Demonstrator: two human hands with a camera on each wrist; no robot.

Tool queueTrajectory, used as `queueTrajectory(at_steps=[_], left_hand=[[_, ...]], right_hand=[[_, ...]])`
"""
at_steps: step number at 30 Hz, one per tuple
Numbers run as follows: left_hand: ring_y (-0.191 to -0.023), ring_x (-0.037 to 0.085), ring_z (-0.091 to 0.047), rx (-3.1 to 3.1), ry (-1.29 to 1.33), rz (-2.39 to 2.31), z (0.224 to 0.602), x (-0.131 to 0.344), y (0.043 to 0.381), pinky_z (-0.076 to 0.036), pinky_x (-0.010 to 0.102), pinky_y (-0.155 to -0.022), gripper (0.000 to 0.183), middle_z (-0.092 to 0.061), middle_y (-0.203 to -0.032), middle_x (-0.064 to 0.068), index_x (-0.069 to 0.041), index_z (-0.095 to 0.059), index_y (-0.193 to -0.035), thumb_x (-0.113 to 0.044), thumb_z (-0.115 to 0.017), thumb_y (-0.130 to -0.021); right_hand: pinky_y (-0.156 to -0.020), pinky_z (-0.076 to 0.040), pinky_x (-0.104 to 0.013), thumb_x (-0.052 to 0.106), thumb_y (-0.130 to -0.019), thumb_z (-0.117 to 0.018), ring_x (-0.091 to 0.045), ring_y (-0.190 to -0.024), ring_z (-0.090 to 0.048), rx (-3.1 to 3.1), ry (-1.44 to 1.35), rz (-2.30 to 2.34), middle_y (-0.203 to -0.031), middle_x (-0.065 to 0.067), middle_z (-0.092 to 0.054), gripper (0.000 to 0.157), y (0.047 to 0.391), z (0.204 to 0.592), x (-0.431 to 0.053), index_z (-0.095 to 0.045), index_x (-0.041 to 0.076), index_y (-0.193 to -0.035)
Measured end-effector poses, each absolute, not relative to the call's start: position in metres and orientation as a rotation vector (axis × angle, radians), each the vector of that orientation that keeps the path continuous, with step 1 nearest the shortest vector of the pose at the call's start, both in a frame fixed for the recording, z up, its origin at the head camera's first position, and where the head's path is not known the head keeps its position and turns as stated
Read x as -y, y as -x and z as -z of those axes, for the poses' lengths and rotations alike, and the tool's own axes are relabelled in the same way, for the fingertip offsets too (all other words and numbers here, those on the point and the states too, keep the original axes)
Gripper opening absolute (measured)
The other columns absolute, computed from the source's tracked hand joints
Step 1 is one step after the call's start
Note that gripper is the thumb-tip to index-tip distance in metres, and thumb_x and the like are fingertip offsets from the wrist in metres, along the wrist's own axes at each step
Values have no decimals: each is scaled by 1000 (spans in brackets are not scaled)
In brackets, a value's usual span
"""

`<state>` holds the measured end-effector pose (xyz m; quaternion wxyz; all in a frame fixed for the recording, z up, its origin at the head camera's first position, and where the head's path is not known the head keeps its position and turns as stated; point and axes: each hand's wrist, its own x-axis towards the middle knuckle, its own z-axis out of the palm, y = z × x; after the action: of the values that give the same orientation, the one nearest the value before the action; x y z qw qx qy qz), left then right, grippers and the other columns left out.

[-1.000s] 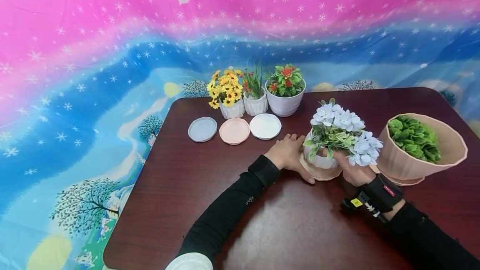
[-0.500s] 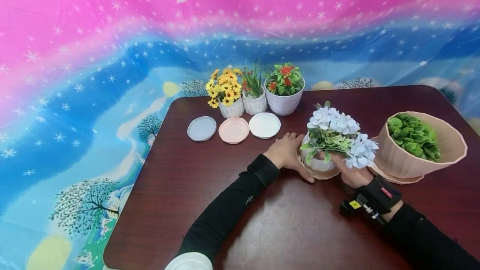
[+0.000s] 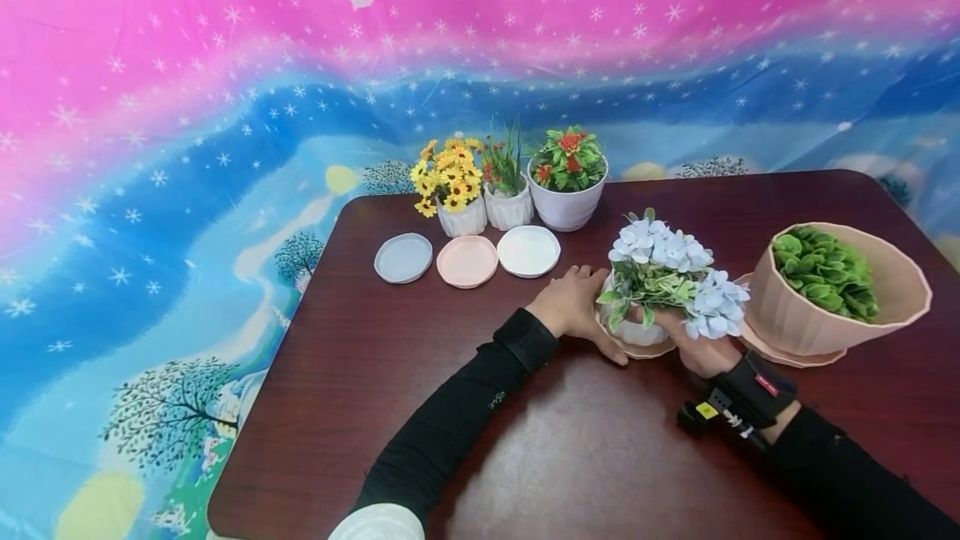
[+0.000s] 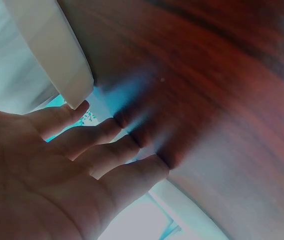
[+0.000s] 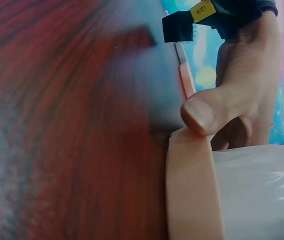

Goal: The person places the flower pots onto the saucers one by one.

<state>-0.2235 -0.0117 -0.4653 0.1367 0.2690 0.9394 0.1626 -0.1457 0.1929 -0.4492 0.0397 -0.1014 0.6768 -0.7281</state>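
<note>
A white flower pot (image 3: 637, 333) with pale blue hydrangeas (image 3: 675, 257) stands in a peach saucer (image 3: 647, 353), right of the table's middle. My right hand (image 3: 705, 348) grips the pot from the right, its fingers partly hidden under the flowers. At the saucer's left side is my left hand (image 3: 576, 307), thumb at the near rim and fingers stretched toward the far side. The right wrist view has that thumb (image 5: 201, 112) against the saucer's edge, with the pot's glossy wall (image 5: 261, 185) just inside. In the left wrist view the forefinger (image 4: 64, 117) meets the saucer's rim (image 4: 57, 55).
Right of my hands, a big peach pot (image 3: 795, 315) with a green plant sits on its own saucer. Grey (image 3: 403, 258), pink (image 3: 467, 262) and white (image 3: 528, 252) saucers lie behind my left arm. Behind them stand yellow flowers (image 3: 450, 177), a grassy plant (image 3: 508, 202) and a red-flowered pot (image 3: 567, 205).
My right hand and the hydrangea pot have shifted slightly left and down, and the pot sits deeper in the saucer. My left hand has stayed at the saucer.
</note>
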Motion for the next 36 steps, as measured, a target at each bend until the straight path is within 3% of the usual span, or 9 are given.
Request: queueTrajectory(at_steps=[8, 13, 20, 24, 29, 32, 36], left_hand=[[-142, 21, -48, -2736, -779, -376, 440, 12, 210, -51, 40, -107, 138, -50, -156, 5, -20, -39, -165, -76, -97, -52], [-140, 23, -50, -2754, -785, -366, 429, 13, 202, -51, 42, -107, 136, -51, -154, 8, -17, -41, -164, -72, -98, -54], [-143, 21, -47, -2742, -777, -381, 449, 11, 215, -51, 40, -109, 140, -50, -156, 4, -21, -39, -166, -79, -95, -51], [-145, 20, -46, -2744, -774, -392, 465, 11, 224, -52, 39, -106, 147, -49, -157, 2, -25, -37, -167, -86, -91, -45], [-149, 23, -42, -2717, -777, -344, 437, 13, 209, -49, 37, -111, 141, -45, -161, 7, -18, -33, -169, -78, -94, -55], [-149, 23, -43, -2707, -784, -310, 430, 12, 205, -48, 37, -111, 142, -45, -161, 7, -18, -32, -169, -76, -95, -56], [-147, 21, -43, -2713, -788, -308, 458, 9, 221, -46, 39, -113, 149, -45, -160, 2, -25, -32, -167, -83, -94, -45]], right_hand=[[-99, -38, -12, 5, -110, -54, 7, -120, -47, -2048, 379, 2135, -129, 24, -54, 33, 139, 457, -197, -54, 29, -132], [-99, -37, -11, 3, -108, -55, 7, -123, -47, -2156, 481, 2104, -133, 25, -54, 40, 140, 457, -199, -51, 29, -138], [-99, -37, -11, 5, -108, -57, 7, -122, -47, -2119, 471, 2123, -133, 23, -55, 39, 139, 458, -200, -52, 32, -136], [-101, -37, -12, -4, -105, -56, 5, -124, -48, -2064, 522, 2202, -135, 22, -56, 49, 139, 459, -198, -53, 31, -139], [-99, -41, -13, -10, -102, -58, 2, -121, -52, -2029, 570, 2249, -133, 17, -61, 53, 141, 459, -196, -60, 31, -136], [-97, -43, -13, -9, -102, -59, 1, -119, -54, -2034, 562, 2233, -130, 17, -62, 50, 142, 459, -196, -62, 29, -134], [-97, -42, -13, -8, -101, -60, 2, -118, -52, -2063, 540, 2209, -130, 17, -60, 49, 142, 458, -197, -60, 29, -134]])
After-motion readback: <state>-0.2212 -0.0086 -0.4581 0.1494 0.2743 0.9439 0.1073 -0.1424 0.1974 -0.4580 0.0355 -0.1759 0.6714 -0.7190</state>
